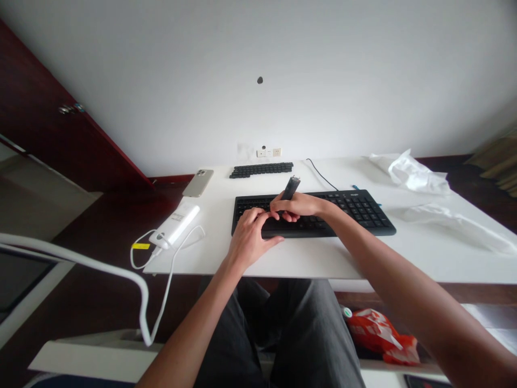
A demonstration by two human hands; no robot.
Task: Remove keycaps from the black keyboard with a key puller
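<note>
A black keyboard (355, 213) lies near the front of the white table. My right hand (297, 206) is wrapped round a dark handheld tool (291, 187) over the keyboard's left half. The tool's thick end points up and away; its lower end is hidden by my fingers, so its kind is unclear. On the keyboard's left part rests my left hand (251, 234), thumb spread apart near the front edge and fingertips close to my right hand. Several black keycaps (261, 170) stand in rows behind the keyboard.
A phone (198, 182) lies at the table's back left. In front of it sits a white power bank-like box (174, 223) with white cables. Crumpled white plastic wrapping (412, 171) covers part of the right side. An orange bag (377, 331) is below the table.
</note>
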